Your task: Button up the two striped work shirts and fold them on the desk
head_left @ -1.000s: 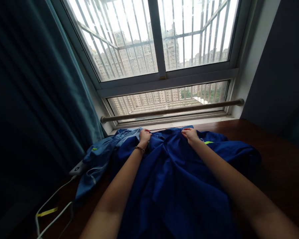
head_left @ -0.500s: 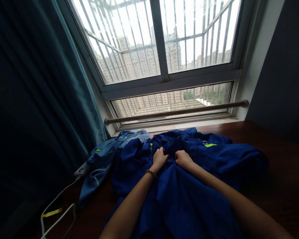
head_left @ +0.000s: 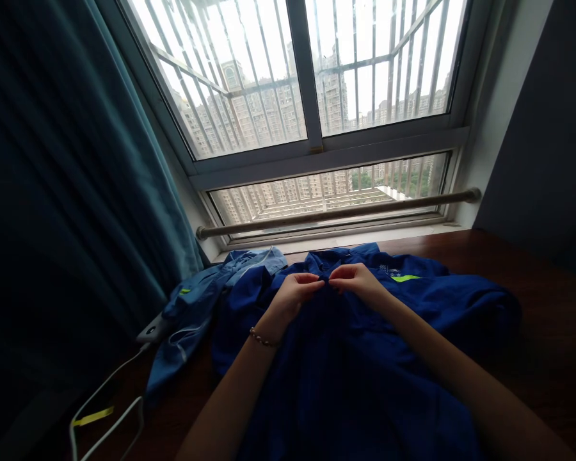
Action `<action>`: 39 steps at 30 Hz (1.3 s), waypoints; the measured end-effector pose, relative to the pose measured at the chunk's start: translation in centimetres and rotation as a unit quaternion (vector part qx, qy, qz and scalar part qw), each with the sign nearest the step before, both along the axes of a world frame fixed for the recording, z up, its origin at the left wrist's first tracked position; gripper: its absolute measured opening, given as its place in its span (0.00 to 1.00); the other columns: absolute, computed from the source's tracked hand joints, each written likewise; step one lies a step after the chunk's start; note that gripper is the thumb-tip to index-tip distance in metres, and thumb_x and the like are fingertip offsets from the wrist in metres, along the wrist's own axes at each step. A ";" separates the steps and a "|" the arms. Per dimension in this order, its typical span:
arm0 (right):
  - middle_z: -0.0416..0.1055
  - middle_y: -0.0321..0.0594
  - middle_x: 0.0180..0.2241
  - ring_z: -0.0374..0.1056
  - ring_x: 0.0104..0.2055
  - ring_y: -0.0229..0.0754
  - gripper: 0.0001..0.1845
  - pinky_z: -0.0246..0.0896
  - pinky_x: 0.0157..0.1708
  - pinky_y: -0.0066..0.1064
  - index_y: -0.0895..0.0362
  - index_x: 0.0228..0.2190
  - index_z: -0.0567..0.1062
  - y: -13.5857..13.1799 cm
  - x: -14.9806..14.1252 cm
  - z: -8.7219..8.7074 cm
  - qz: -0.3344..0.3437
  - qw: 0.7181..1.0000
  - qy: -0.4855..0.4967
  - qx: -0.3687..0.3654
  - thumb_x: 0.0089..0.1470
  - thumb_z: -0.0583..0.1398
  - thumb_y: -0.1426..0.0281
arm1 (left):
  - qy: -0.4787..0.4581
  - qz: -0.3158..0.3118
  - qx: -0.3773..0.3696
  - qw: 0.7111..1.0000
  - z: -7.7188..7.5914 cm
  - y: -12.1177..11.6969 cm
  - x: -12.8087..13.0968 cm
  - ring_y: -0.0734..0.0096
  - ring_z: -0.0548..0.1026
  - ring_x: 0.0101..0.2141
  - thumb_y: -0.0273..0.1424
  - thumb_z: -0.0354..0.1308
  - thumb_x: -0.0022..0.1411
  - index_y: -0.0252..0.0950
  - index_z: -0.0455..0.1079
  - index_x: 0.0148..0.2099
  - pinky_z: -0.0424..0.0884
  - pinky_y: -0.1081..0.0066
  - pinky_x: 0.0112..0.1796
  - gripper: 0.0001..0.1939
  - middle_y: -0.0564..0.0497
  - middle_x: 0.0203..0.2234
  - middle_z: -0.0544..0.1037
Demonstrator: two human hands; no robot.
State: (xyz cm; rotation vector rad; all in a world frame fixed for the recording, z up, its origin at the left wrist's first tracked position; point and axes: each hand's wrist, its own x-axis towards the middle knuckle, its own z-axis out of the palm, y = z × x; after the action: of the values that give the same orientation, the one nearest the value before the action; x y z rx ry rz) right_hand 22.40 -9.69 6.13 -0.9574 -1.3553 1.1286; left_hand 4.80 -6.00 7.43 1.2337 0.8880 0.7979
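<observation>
A dark blue work jacket (head_left: 365,358) with bright yellow-green strips lies spread on the wooden surface below the window. My left hand (head_left: 295,294), with a beaded bracelet at its wrist, pinches the jacket's front edge near the collar. Opposite it, my right hand (head_left: 360,282) pinches the same front, the fingertips of both hands almost meeting. Whatever small part of the cloth sits between the fingertips is too dark to make out. The front below the hands hangs in shadowed folds.
A lighter blue garment (head_left: 192,314) lies to the left, beside a white power strip (head_left: 151,330) and its white cable (head_left: 108,374) with a yellow tag (head_left: 93,416). A teal curtain (head_left: 125,160) hangs at left. A rail (head_left: 336,214) crosses the window's lower part.
Both hands have risen toward the collar, lifting the jacket's front. Their fingertips have come closer together, and the left wrist has shifted leftward.
</observation>
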 end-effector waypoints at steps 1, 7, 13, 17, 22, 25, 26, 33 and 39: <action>0.71 0.37 0.22 0.66 0.25 0.36 0.15 0.61 0.25 0.27 0.61 0.27 0.76 -0.3 -0.1 0.2 0.002 1.000 0.010 -0.008 0.36 0.65 0.63 | -0.011 -0.007 -0.010 1.000 0.2 -0.2 0.0 0.77 0.71 0.21 0.31 0.69 0.38 0.29 0.72 0.30 0.64 0.77 0.24 0.16 0.49 0.22 0.75; 0.71 0.39 0.21 0.65 0.24 0.36 0.15 0.59 0.23 0.25 0.62 0.25 0.76 -0.8 -0.4 0.4 0.009 0.997 0.057 -0.043 0.37 0.65 0.62 | -0.031 -0.029 -0.016 0.999 0.7 -1.1 0.2 0.75 0.72 0.21 0.31 0.67 0.41 0.29 0.71 0.31 0.66 0.77 0.23 0.14 0.48 0.23 0.76; 0.68 0.35 0.19 0.63 0.22 0.30 0.10 0.57 0.22 0.20 0.62 0.22 0.74 -0.7 -0.8 -0.1 0.103 0.959 0.223 -0.143 0.35 0.67 0.69 | -0.087 -0.088 -0.037 0.992 1.2 -2.0 0.3 0.73 0.75 0.26 0.30 0.65 0.46 0.30 0.71 0.32 0.69 0.74 0.31 0.11 0.48 0.25 0.76; 0.67 0.34 0.20 0.63 0.21 0.30 0.10 0.57 0.23 0.20 0.62 0.23 0.74 -0.7 -1.1 -0.3 0.140 0.941 0.267 -0.153 0.36 0.66 0.69 | -0.108 -0.108 -0.056 0.987 1.7 -2.1 0.1 0.71 0.75 0.27 0.29 0.64 0.47 0.30 0.72 0.33 0.70 0.72 0.34 0.10 0.47 0.26 0.77; 0.67 0.34 0.20 0.62 0.21 0.31 0.12 0.56 0.23 0.23 0.61 0.23 0.73 -0.8 -1.1 0.1 0.066 0.969 0.210 -0.111 0.35 0.66 0.66 | -0.093 -0.105 -0.047 0.989 2.2 -2.2 -0.1 0.70 0.74 0.27 0.31 0.63 0.47 0.30 0.72 0.32 0.70 0.73 0.32 0.10 0.46 0.25 0.76; 0.66 0.34 0.19 0.61 0.22 0.33 0.10 0.56 0.24 0.26 0.60 0.22 0.71 -1.1 -1.3 0.5 -0.034 0.995 0.090 -0.030 0.40 0.63 0.65 | -0.071 -0.079 -0.021 0.994 2.1 -2.2 0.0 0.73 0.73 0.25 0.32 0.64 0.46 0.31 0.71 0.30 0.68 0.75 0.29 0.11 0.48 0.24 0.75; 0.66 0.35 0.19 0.62 0.22 0.34 0.09 0.56 0.25 0.27 0.59 0.22 0.71 -1.2 -1.4 0.6 -0.078 0.997 0.029 0.005 0.42 0.61 0.66 | -0.065 -0.071 -0.008 0.995 2.1 -2.3 0.0 0.75 0.72 0.24 0.32 0.65 0.45 0.31 0.70 0.30 0.68 0.76 0.28 0.11 0.49 0.23 0.75; 0.68 0.44 0.29 0.64 0.33 0.41 0.09 0.57 0.36 0.31 0.58 0.26 0.71 -2.9 -2.7 0.5 -0.249 0.890 -0.297 0.242 0.51 0.52 0.72 | 0.019 0.024 0.143 0.989 2.2 -2.8 0.3 0.76 0.69 0.24 0.34 0.64 0.44 0.32 0.72 0.31 0.64 0.78 0.25 0.12 0.51 0.23 0.74; 0.71 0.39 0.25 0.66 0.29 0.41 0.07 0.60 0.30 0.30 0.57 0.26 0.74 -2.4 -3.4 0.2 -0.167 0.982 0.012 0.082 0.45 0.59 0.66 | 0.065 0.035 0.321 0.944 2.1 -3.1 0.7 0.69 0.71 0.34 0.34 0.59 0.51 0.34 0.74 0.33 0.67 0.75 0.32 0.09 0.48 0.31 0.73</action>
State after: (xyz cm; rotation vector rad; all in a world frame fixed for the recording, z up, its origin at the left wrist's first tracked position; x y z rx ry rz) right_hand 19.00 -12.13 6.35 -1.0015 -1.1935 0.7596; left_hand 5.54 -9.11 9.52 1.8485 0.8039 1.1233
